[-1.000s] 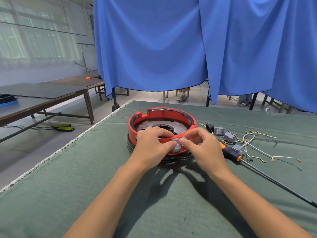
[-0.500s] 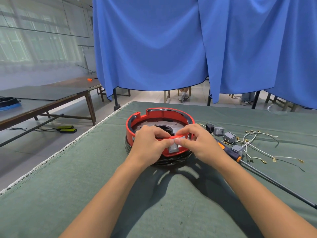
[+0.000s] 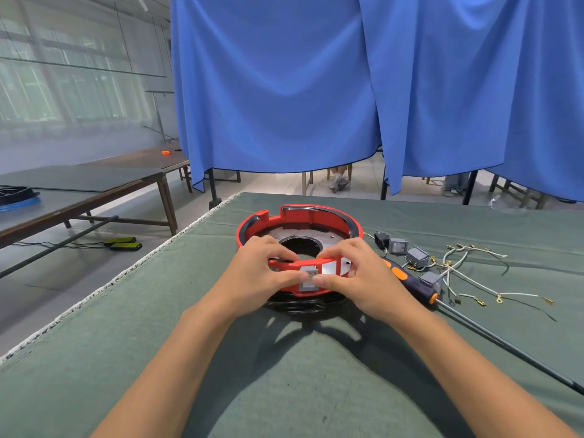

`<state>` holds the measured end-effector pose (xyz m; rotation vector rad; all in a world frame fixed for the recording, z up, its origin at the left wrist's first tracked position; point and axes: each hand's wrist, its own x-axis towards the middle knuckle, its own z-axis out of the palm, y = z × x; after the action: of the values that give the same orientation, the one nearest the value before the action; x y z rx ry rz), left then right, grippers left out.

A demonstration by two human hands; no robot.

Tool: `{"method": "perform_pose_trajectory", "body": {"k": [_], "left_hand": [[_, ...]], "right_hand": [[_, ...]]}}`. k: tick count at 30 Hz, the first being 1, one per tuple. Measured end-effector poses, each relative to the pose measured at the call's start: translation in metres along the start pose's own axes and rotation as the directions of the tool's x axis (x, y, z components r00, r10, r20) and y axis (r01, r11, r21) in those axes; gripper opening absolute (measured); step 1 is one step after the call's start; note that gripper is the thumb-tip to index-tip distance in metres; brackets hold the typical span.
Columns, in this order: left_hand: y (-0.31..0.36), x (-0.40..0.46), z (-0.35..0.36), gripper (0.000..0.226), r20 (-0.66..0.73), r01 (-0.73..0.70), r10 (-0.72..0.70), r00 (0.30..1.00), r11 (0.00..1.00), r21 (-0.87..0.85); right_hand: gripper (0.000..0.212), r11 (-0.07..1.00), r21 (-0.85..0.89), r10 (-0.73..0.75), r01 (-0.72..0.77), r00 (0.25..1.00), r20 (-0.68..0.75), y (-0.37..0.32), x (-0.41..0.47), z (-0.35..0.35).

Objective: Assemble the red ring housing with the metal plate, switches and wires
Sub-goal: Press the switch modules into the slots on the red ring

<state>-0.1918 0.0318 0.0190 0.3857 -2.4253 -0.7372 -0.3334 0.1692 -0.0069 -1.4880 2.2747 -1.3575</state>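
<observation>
A person's two bare hands are working at the near wall of a red ring housing (image 3: 298, 218), which is sitting on a worktop (image 3: 221, 358) covered in green cloth. The left hand (image 3: 257, 273) and the right hand (image 3: 355, 273) are each curling fingers over the housing's near rim, with both thumbs pressing on a grey switch (image 3: 308, 279) seated in that wall. Each grip is closing on the rim rather than lying flat. Inside the ring a metal plate (image 3: 328, 238) with a dark centre hole is showing. To the right, an orange-and-black screwdriver (image 3: 407, 282) is lying beside loose grey switches (image 3: 417, 257) and white wires (image 3: 474, 276).
</observation>
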Motion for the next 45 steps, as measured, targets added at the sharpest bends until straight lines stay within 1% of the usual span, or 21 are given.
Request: {"method": "perform_pose_trajectory", "body": {"k": [9,13,16,18,19,20,22,24,28,31,33,38,41,43,45], "left_hand": [[0.003,0.001,0.005,0.017,-0.062,-0.017,0.016,0.998,1.0,-0.023],[0.001,0.001,0.007,0.019,-0.092,-0.029,0.023,0.995,0.998,-0.054],[0.0,0.001,0.006,0.022,-0.074,-0.019,0.014,0.997,0.997,-0.072],[-0.001,0.0,0.003,0.028,0.006,-0.002,0.002,1.0,0.997,-0.074],[-0.003,-0.001,0.001,0.032,0.043,-0.007,0.01,0.999,0.998,-0.058],[-0.004,-0.002,0.001,0.036,0.061,-0.025,0.027,0.998,0.999,-0.03],[-0.003,-0.004,0.003,0.04,0.043,-0.059,0.058,0.997,0.998,0.02],[-0.003,-0.005,0.005,0.04,0.016,-0.069,0.068,0.998,0.997,0.034],[-0.005,-0.007,0.007,0.041,-0.007,-0.091,0.092,0.996,0.994,0.059],[-0.005,-0.009,0.011,0.041,-0.054,-0.122,0.129,0.99,0.986,0.11],[-0.003,-0.01,0.013,0.041,-0.074,-0.122,0.133,0.988,0.983,0.137],[-0.001,-0.011,0.017,0.038,-0.053,-0.12,0.131,0.99,0.976,0.184],[0.001,-0.013,0.025,0.037,-0.098,-0.101,0.13,0.987,0.961,0.259],[0.006,-0.015,0.034,0.033,-0.151,-0.078,0.131,0.98,0.945,0.318],[0.015,-0.015,0.046,0.031,-0.195,-0.061,0.14,0.971,0.93,0.361]], "right_hand": [[0.023,0.997,-0.074,-0.003,-0.006,0.993,-0.116,-0.008,-0.001,0.005],[0.021,0.997,-0.078,0.003,-0.012,0.993,-0.118,-0.009,0.0,0.005],[0.022,0.999,-0.028,-0.018,0.016,0.998,-0.065,-0.006,-0.002,0.001],[0.032,1.0,0.002,-0.026,0.026,0.999,0.024,-0.002,-0.004,-0.007],[0.037,1.0,-0.011,-0.025,0.026,0.998,0.059,-0.001,-0.005,-0.009],[0.04,0.999,-0.033,-0.024,0.026,0.998,0.063,0.001,-0.006,-0.008],[0.041,0.996,-0.076,-0.038,0.037,0.999,-0.008,0.001,-0.007,-0.002],[0.04,0.993,-0.105,-0.059,0.052,0.996,-0.062,0.0,-0.008,0.003],[0.038,0.988,-0.142,-0.075,0.065,0.995,-0.067,0.001,-0.009,0.004],[0.035,0.97,-0.24,-0.079,0.047,0.989,-0.125,-0.001,-0.01,0.006],[0.033,0.961,-0.273,-0.082,0.039,0.985,-0.15,-0.003,-0.01,0.006],[0.033,0.977,-0.207,-0.081,0.057,0.99,-0.114,-0.002,-0.012,0.007],[0.032,0.977,-0.204,-0.095,0.068,0.988,-0.126,0.002,-0.015,0.004],[0.031,0.968,-0.247,-0.096,0.045,0.975,-0.201,0.005,-0.017,-0.001],[0.024,0.954,-0.297,-0.065,-0.037,0.943,-0.326,0.006,-0.018,-0.007]]}}
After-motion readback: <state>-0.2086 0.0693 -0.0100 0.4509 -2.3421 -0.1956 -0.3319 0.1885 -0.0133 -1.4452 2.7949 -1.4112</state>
